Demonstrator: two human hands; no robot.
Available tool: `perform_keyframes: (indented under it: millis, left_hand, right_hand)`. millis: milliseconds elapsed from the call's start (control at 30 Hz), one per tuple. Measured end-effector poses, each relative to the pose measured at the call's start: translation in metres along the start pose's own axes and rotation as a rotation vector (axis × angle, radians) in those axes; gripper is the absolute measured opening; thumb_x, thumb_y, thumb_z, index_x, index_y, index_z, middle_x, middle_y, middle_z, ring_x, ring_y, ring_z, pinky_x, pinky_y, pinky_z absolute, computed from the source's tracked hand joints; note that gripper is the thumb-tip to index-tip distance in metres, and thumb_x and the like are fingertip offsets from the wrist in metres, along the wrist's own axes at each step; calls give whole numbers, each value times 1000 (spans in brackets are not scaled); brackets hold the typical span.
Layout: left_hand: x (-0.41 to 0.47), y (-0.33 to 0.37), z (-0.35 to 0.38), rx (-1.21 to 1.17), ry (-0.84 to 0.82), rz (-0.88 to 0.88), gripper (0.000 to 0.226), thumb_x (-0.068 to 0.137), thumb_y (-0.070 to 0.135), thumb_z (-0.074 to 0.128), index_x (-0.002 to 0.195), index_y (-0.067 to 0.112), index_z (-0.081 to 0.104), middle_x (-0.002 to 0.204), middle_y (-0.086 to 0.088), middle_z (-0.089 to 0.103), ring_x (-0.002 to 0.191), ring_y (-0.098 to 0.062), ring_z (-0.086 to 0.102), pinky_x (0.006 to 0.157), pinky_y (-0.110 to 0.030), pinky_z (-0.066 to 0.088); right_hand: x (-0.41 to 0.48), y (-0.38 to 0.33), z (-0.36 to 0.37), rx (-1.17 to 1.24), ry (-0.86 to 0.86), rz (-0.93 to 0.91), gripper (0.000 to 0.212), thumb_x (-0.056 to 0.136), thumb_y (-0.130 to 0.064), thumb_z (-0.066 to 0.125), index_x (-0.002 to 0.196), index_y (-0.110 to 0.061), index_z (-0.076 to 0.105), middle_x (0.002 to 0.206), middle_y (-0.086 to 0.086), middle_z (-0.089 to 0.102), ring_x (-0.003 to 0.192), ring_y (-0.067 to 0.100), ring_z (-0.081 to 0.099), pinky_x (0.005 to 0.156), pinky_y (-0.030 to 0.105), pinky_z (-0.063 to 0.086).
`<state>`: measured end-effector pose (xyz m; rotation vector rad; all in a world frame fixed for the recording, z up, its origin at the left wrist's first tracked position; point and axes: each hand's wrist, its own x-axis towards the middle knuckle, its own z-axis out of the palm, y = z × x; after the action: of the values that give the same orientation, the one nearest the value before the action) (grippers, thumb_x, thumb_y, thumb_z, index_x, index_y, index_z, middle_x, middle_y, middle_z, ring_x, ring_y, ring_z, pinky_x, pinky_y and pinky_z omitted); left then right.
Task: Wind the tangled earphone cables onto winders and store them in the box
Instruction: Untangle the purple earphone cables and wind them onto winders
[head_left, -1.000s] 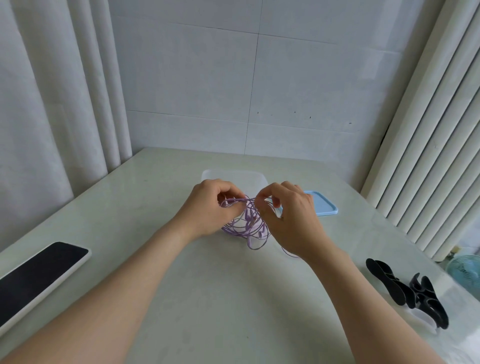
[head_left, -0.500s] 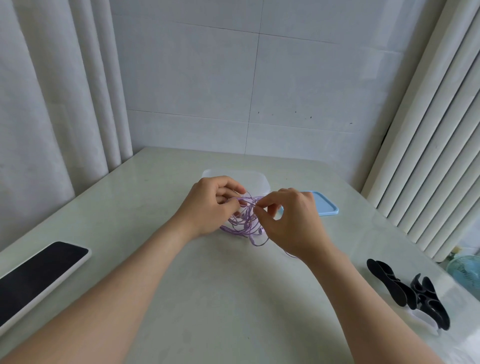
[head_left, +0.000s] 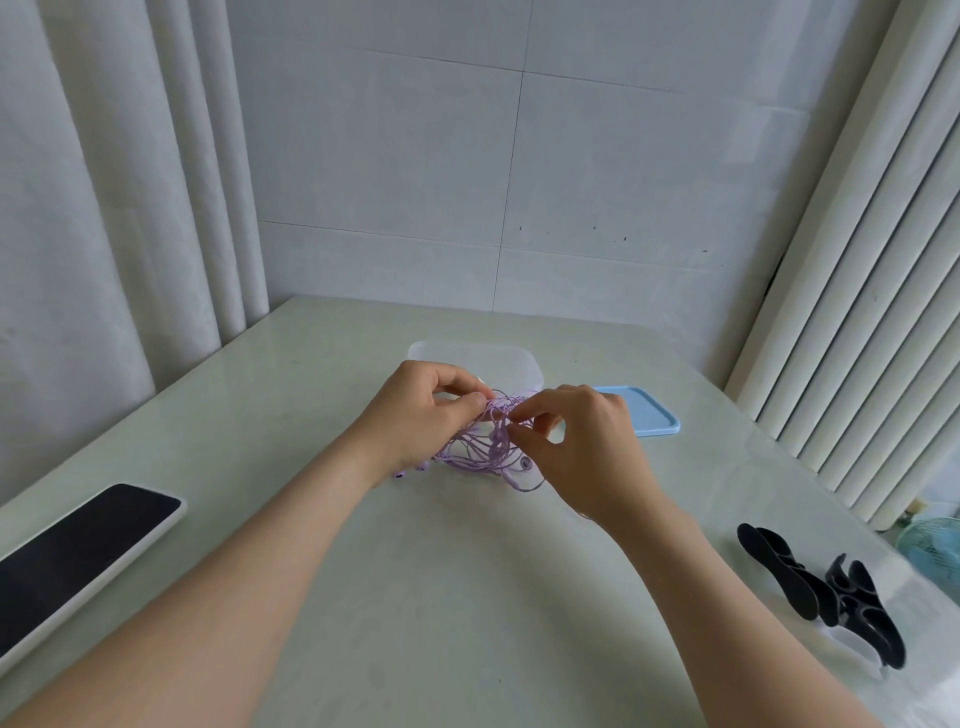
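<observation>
We look down along two bare forearms stretched over a pale worktop (head_left: 467, 597). Nearest on the left lies a dark-screened phone (head_left: 78, 551), set well out of the way. Nearest on the right, a small heap of black winders (head_left: 826, 597) sits within reach, none yet carrying any cable. Further out, at the middle, the left hand (head_left: 415, 421) and the right hand (head_left: 587, 447) meet over a tangled purple earphone cable (head_left: 483, 447). Each hand pinches strands at the top of the knot between thumb and fingertips, while the lower loops and an earbud rest on the worktop. The grip looks meant to tease the strands apart, so we judge the task is at its untangling stage. Just behind the hands stands the clear box (head_left: 478, 358), open, with its blue lid (head_left: 644, 415) laid flat beside it, ready to receive the wound cable. Beyond are a white tiled wall (head_left: 519, 182) and pale curtains (head_left: 130, 208).
</observation>
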<state>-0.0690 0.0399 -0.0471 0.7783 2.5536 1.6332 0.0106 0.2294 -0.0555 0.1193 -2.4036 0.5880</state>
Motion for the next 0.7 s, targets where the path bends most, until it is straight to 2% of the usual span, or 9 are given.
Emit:
perform_keyframes:
  millis: [33, 67, 133, 200, 267, 367, 467, 567, 700]
  left_hand:
    - [-1, 1, 0, 18, 3, 3, 14, 103, 29, 64, 98, 28, 77, 60, 22, 65, 40, -15, 48, 38, -21, 38]
    - [-1, 3, 1, 29, 7, 27, 13, 104, 28, 64, 98, 26, 76, 59, 19, 63, 40, -11, 50, 39, -20, 40]
    - [0, 2, 2, 81, 50, 153, 9, 101, 26, 70, 99, 24, 78, 85, 15, 64, 61, -3, 65, 61, -19, 50]
    - [4, -1, 4, 212, 109, 256, 5, 95, 27, 77, 98, 28, 82, 99, 11, 63, 85, -3, 65, 80, -18, 48]
    - [4, 2, 8, 247, 152, 333, 4, 91, 32, 81, 94, 30, 83, 91, 16, 72, 89, -6, 64, 84, -23, 47]
    - [-1, 11, 13, 155, 177, 408, 9, 89, 36, 82, 92, 28, 83, 84, 20, 77, 87, -3, 70, 91, -25, 47]
    - [-3, 15, 17, 61, 192, 400, 6, 92, 29, 80, 93, 24, 83, 85, 18, 78, 86, -3, 73, 83, -19, 52]
    - [1, 14, 19, -7, 300, 358, 7, 96, 26, 76, 91, 23, 79, 85, 15, 77, 80, -8, 69, 77, -23, 52]
    - [1, 23, 18, -375, 317, 234, 13, 104, 17, 65, 98, 7, 71, 82, -1, 75, 71, -15, 68, 73, -27, 58]
  right_hand:
    - [-1, -1, 0, -2, -6, 1, 5, 87, -38, 81, 91, -34, 81, 70, -20, 66, 76, 10, 63, 84, 45, 52]
    - [-2, -1, 0, -3, -1, -1, 6, 88, -40, 78, 90, -35, 81, 72, -20, 67, 78, 9, 63, 85, 45, 52]
    - [-3, -2, 0, 24, 55, 29, 12, 85, -41, 71, 82, -32, 80, 75, -20, 70, 79, 5, 66, 86, 40, 53]
    - [-1, -4, -1, 86, 140, 80, 9, 85, -38, 76, 85, -30, 79, 81, -17, 73, 81, 2, 68, 84, 25, 52]
    - [0, -7, -2, 163, 173, 125, 16, 86, -38, 80, 99, -29, 77, 86, -16, 74, 84, -1, 69, 80, 13, 46]
    - [4, -11, -5, 291, 124, 181, 22, 90, -38, 81, 109, -29, 74, 87, -18, 76, 87, -5, 71, 75, 8, 46]
    - [6, -10, -8, 371, 101, 213, 18, 92, -36, 81, 101, -22, 79, 82, -16, 78, 82, -6, 72, 72, 9, 49]
    - [4, -9, -7, 369, 31, 232, 4, 90, -25, 83, 88, -21, 81, 76, -16, 77, 76, -4, 72, 71, 9, 49]
    - [1, -10, 0, 298, -114, 258, 4, 88, -20, 81, 84, -23, 81, 73, -14, 77, 73, -2, 72, 75, 17, 56]
